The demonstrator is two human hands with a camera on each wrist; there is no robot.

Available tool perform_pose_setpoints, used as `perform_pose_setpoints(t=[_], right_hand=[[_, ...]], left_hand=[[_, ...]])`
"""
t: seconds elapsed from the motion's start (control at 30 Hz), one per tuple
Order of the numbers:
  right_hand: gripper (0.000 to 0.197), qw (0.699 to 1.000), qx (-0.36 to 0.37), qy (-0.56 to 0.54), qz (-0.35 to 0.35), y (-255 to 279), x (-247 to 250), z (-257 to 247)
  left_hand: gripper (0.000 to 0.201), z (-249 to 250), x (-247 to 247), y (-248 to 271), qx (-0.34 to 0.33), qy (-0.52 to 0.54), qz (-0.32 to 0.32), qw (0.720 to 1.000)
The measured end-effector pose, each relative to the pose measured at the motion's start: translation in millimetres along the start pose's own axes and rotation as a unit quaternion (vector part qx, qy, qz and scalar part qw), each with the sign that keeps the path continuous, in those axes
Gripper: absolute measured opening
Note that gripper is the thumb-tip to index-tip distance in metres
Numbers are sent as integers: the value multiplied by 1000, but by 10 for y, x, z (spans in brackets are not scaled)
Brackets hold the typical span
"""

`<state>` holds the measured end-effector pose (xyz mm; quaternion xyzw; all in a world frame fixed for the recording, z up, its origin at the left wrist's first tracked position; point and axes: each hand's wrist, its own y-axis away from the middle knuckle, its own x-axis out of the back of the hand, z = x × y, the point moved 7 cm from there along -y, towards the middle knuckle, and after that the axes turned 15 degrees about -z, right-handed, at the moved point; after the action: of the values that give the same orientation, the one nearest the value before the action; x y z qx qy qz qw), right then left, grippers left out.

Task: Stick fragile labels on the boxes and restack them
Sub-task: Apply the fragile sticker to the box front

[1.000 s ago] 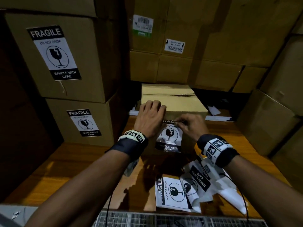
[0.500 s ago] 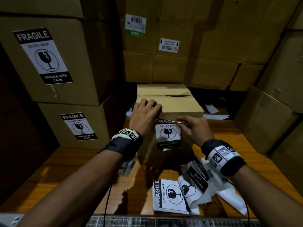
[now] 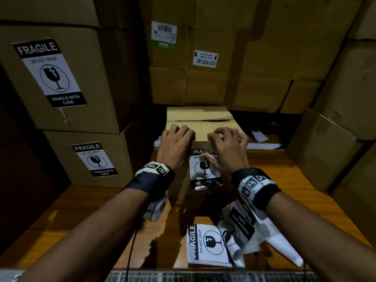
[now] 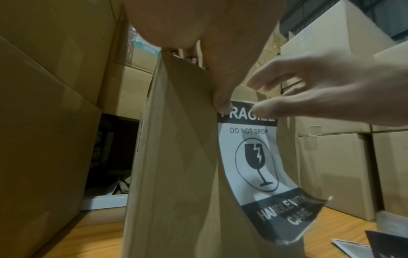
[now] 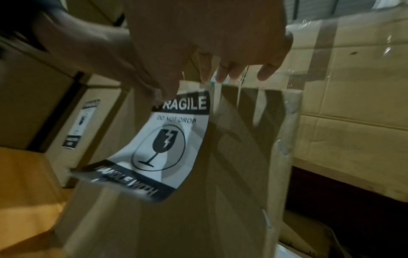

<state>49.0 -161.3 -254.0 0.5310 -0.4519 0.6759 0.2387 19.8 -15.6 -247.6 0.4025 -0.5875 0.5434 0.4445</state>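
Sticking step: my left hand [image 3: 175, 145] grips the small box [image 3: 201, 121] at the surface's [image 3: 274, 176] far edge. My right hand [image 3: 225, 151], loose-fingered, thumbs the fragile label [image 3: 205, 171] on the box's front. Next, I should smooth its curling bottom flat.

Head view dim, corners near black. Light from above and ahead; arm shadows fall toward camera on tabletop [image 3: 71, 210]. Edges bend strongly. Left wrist view: label [image 4: 253, 157] sharp, left hand [image 4: 198, 26] soft. Right wrist view motion-blurred; tape [image 5: 291, 106] on box [image 5: 198, 218] glints.
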Motion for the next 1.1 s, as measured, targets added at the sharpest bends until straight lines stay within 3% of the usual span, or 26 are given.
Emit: perform_pose_setpoints(t=[0.27, 0.4, 0.63, 0.83, 0.97, 1.1], right_hand=[[27, 998, 45, -40, 7, -108, 27, 115], [36, 994, 70, -84, 21, -27, 19, 144], [33, 987, 77, -141, 16, -68, 20, 380], [47, 987, 121, -98, 41, -1, -2, 470], [23, 984, 103, -77, 119, 258, 56, 187], [19, 987, 131, -50, 84, 200, -254, -49]], left_hand=[[33, -64, 28, -66, -16, 17, -16, 1000], [28, -120, 13, -70, -29, 23, -21, 999], [45, 10, -19, -103, 6, -9, -23, 1000], [31, -12, 25, -151, -20, -22, -41, 999], [34, -43, 50, -240, -37, -30, -89, 995], [35, -3, 88, -322, -54, -48, -126, 989]])
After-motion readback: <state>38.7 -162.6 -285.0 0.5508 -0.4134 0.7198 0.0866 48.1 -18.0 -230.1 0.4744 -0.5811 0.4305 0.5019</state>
